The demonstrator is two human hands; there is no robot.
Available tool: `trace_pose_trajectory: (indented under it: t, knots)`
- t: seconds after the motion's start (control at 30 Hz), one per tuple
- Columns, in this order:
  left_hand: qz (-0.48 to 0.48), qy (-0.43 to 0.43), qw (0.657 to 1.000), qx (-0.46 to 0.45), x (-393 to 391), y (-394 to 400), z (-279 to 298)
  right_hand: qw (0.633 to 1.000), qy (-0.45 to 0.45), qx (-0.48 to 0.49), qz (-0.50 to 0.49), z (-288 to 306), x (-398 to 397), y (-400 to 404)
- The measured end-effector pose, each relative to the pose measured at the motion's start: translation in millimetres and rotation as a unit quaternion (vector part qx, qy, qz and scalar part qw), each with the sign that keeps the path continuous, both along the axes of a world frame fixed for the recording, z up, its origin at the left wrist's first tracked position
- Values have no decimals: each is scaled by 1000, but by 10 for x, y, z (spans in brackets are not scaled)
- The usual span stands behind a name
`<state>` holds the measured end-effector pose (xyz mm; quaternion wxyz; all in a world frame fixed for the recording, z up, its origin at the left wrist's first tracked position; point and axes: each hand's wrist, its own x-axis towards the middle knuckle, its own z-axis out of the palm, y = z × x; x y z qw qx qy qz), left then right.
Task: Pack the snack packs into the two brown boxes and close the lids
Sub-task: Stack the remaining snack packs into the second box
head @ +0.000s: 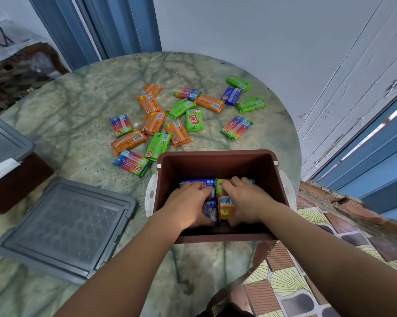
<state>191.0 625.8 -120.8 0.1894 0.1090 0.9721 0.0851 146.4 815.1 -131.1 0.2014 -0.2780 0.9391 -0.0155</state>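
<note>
An open brown box (218,157) with white side latches stands at the near edge of the round marble table (78,106). Both my hands reach down into it. My left hand (188,205) grips a blue snack pack (210,208), and my right hand (247,203) grips an orange snack pack (226,205) beside it. More packs lie under my fingers on the box floor. Several loose packs in orange, green, blue and rainbow wrappers (177,113) are scattered beyond the box. A second brown box (14,179) with its grey lid on sits at the left edge.
A loose grey lid (67,227) lies flat on the table left of the open box. A white wall and blue door frame stand behind and to the right. Patterned floor tiles (307,266) show below the table's right edge.
</note>
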Motion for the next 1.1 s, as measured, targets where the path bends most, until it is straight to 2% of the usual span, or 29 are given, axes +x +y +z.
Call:
trace_pose_trajectory:
  t: [0.8,0.97,1.1]
  knots:
    - [2,-11,1000,-11,-45,4,-47,999,-21,-28,16,175,-5,62]
    - [2,-9,1000,-14,-54,-2,-76,993,-68,-90,-22,238,1,57]
    - [2,-7,1000,-13,-60,-5,-84,984,-148,-97,-37,208,22,98]
